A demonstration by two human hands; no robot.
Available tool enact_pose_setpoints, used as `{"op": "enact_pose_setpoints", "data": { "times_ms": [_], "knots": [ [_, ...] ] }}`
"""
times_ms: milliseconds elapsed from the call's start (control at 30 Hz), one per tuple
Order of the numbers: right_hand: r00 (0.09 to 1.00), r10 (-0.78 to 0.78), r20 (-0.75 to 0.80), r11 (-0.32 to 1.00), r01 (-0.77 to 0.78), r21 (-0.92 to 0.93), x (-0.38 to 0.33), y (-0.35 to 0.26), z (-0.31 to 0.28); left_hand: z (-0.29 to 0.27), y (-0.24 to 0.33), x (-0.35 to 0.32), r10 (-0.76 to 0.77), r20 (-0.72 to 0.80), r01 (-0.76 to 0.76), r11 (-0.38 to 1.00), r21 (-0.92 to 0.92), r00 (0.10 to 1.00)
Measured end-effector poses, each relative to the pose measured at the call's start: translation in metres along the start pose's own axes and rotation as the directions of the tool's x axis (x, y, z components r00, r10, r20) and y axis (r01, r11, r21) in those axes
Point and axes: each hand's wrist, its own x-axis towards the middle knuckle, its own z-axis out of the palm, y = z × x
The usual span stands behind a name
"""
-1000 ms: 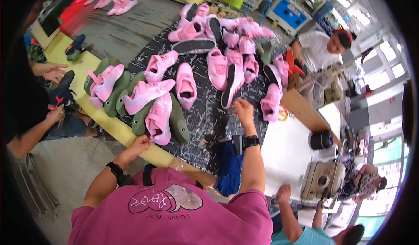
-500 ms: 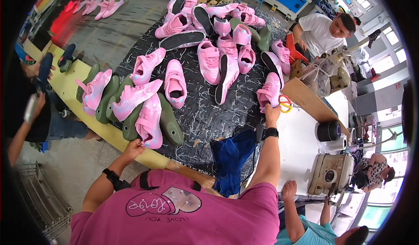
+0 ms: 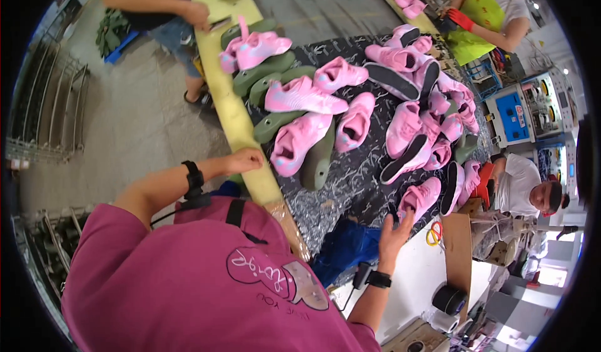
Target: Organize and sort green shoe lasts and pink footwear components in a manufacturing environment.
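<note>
My left hand (image 3: 245, 160) hangs over the yellow table edge, its fingers curled closed. Whatever is between them, if anything, is too small to make out. A little to its right, apart from it, lies a pink shoe (image 3: 303, 143) among dark green shoe lasts (image 3: 320, 158). My right hand (image 3: 393, 234) is open with fingers spread, its fingertips close to another pink shoe (image 3: 421, 195); whether they touch it I cannot tell. Just below that hand a dark blue cloth (image 3: 345, 247) is bunched at the table's near edge.
A pile of pink shoes (image 3: 410, 123) covers the far right of the black table sheet (image 3: 357, 186). Scissors (image 3: 433, 233) with red and yellow handles lie on the white table (image 3: 410, 270), near a cardboard piece (image 3: 458, 252) and a black spool (image 3: 449, 299). Co-workers stand around; a wire rack (image 3: 53, 111) is at left.
My head view has turned left, shifting the scene. My left hand has come away from the near shoe's heel. The right hand has let go of its shoe and drawn back, fingers spread.
</note>
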Motion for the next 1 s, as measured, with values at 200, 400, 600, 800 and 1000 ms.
{"op": "enact_pose_setpoints", "data": {
  "times_ms": [200,400,600,800,1000],
  "knots": [
    [0.987,-0.129,-0.094,0.945,0.093,-0.314,-0.117,0.016,0.054,0.026,0.030,-0.062,0.010,0.170,0.009,0.994,-0.113,0.985],
    [0.882,0.409,-0.236,0.900,-0.345,0.268,-0.084,-0.034,0.018,0.109,0.109,0.002,0.139,0.435,-0.113,0.990,-0.085,0.890],
    [0.790,0.037,-0.612,0.907,0.230,0.353,-0.092,-0.128,0.008,0.222,0.146,0.020,-0.247,0.645,0.607,0.674,-0.421,0.723],
    [0.570,0.583,-0.578,0.812,-0.381,0.443,-0.105,-0.040,0.042,0.232,0.165,-0.020,-0.064,0.919,0.569,0.801,-0.185,0.388],
    [0.414,0.421,-0.807,0.734,-0.678,0.035,-0.130,-0.054,-0.008,0.194,0.145,-0.033,0.072,0.906,-0.072,0.996,-0.046,0.416]
  ]
}}
